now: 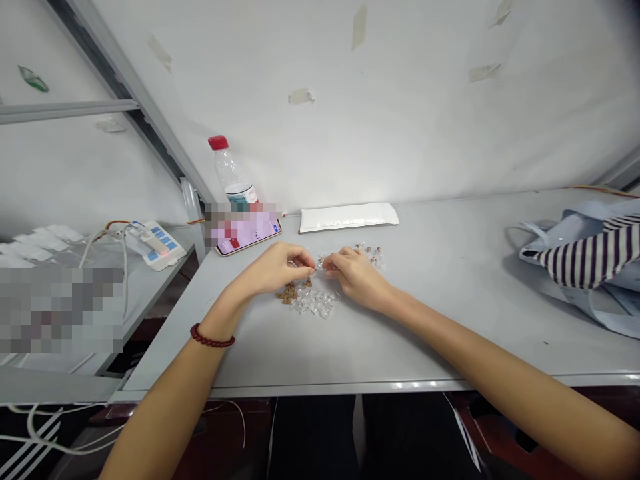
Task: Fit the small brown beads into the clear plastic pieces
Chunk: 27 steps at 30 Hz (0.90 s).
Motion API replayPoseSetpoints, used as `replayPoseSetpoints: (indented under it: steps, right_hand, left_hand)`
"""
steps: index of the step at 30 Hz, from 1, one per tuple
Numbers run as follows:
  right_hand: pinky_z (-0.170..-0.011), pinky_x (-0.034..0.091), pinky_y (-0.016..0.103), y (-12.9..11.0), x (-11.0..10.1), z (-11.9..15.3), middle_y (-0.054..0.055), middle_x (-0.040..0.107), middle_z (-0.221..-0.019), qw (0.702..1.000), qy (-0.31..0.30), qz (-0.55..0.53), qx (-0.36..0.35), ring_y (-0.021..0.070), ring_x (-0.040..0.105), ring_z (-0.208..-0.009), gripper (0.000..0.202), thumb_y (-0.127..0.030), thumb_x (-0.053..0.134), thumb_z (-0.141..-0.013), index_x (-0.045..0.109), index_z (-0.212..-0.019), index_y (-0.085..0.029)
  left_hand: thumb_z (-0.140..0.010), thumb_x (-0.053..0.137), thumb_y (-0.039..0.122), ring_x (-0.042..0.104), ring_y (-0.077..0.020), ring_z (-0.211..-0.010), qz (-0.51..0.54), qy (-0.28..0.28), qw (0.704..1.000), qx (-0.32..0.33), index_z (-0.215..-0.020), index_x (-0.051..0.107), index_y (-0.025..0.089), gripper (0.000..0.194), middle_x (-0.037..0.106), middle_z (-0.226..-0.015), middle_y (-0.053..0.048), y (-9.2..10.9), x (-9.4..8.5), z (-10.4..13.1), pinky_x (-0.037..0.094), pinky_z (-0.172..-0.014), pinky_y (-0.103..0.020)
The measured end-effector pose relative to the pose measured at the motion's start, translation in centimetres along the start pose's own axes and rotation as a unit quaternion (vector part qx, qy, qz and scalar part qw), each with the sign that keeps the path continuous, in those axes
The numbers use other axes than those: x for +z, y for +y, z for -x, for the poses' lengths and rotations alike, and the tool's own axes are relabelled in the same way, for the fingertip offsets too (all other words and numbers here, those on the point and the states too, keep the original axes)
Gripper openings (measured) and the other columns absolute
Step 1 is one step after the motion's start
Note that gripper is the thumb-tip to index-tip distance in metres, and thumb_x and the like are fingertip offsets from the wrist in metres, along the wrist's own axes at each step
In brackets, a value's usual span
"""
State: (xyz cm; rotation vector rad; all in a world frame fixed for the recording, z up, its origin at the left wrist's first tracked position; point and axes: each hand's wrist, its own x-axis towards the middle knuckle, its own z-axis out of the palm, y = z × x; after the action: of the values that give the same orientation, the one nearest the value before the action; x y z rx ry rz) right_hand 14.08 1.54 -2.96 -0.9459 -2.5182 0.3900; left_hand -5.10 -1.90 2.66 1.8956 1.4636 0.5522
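My left hand (286, 265) is closed in a pinch over the grey table, its fingertips on what looks like a small cork, mostly hidden. Close by on the right, my right hand (361, 279) pinches a small clear glass bottle (323, 260), partly covered by the fingers. The two hands' fingertips almost meet. Below my left hand lies a pile of tiny brown corks (287, 294). Beside it, several small clear bottles (315, 304) are heaped between the wrists. Behind my right hand are several little bottles with stoppers in them (373, 253).
A long white packet (349, 217) lies by the wall. To its left are a phone (250, 233) and a red-capped plastic bottle (230, 170). A striped cloth bag (590, 257) rests at the right. A power strip (159, 245) sits on the neighbouring table.
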Motion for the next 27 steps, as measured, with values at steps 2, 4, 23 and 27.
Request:
replayPoseSetpoints:
  steps: [2, 4, 23, 27]
  right_hand:
    - [-0.079, 0.033, 0.036, -0.1, -0.2, 0.0, 0.01, 0.067, -0.094, 1.0, 0.005, -0.018, 0.001, 0.0229, 0.051, -0.091, 0.021, -0.006, 0.042, -0.09, 0.059, -0.096, -0.015]
    - [-0.079, 0.034, 0.035, -0.1, -0.3, 0.1, 0.009, 0.067, -0.094, 0.999, 0.013, -0.031, -0.003, 0.0224, 0.051, -0.09, 0.021, -0.004, 0.043, -0.088, 0.059, -0.095, -0.016]
    - [-0.072, 0.039, 0.029, -0.3, -1.3, 0.9, 0.005, 0.063, -0.078, 0.989, 0.043, -0.138, -0.038, 0.0178, 0.052, -0.08, 0.028, 0.003, 0.041, -0.078, 0.058, -0.089, -0.017]
    - [-0.069, 0.037, 0.028, -0.4, -1.5, 0.9, 0.005, 0.063, -0.077, 0.991, 0.041, -0.12, -0.034, 0.0178, 0.05, -0.077, 0.027, 0.002, 0.041, -0.078, 0.058, -0.087, -0.016]
  left_hand:
    - [-0.075, 0.059, 0.027, 0.062, -0.0147, -0.068, 0.038, -0.005, 0.999, -0.001, -0.08, 0.068, 0.016, 0.015, 0.069, -0.075, -0.004, 0.3, 0.2, 0.1, 0.047, -0.06, -0.025]
    - [-0.075, 0.06, 0.027, 0.061, -0.0144, -0.068, 0.063, -0.013, 0.998, -0.003, -0.079, 0.067, 0.015, 0.014, 0.068, -0.073, -0.004, 0.4, 0.3, 0.1, 0.047, -0.06, -0.025]
    - [-0.067, 0.073, 0.029, 0.061, -0.0126, -0.061, 0.181, -0.015, 0.983, -0.02, -0.074, 0.068, 0.016, 0.016, 0.067, -0.067, -0.002, -0.4, 0.8, -0.7, 0.051, -0.064, -0.029]
    - [-0.065, 0.076, 0.032, 0.061, -0.013, -0.06, 0.201, -0.011, 0.979, -0.025, -0.072, 0.067, 0.015, 0.02, 0.065, -0.064, -0.002, -0.4, 0.9, -0.7, 0.052, -0.064, -0.03]
